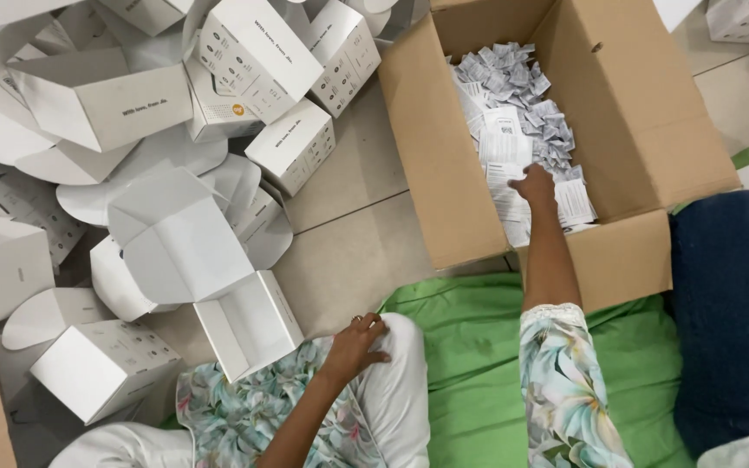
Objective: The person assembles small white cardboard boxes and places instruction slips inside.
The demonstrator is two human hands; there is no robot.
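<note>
Below, tiled floor (353, 251), green cloth (470, 347), heaped white boxes (175, 130), cardboard carton (635, 113).

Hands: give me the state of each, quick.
Left hand: open, fingers spread, resting on the white-clad knee, holding nothing.
Right hand: inside the cardboard box, on the paper leaflets; grip cannot be told.

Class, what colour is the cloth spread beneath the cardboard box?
Bright green cloth, seen in the head view.

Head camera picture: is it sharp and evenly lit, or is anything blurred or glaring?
Head view: soft, even light, no harsh glare; the pile of white folded cardboard boxes looks bright but keeps its edges; faint shadow inside the open brown cardboard carton; small packets by the right hand look slightly soft.
</note>
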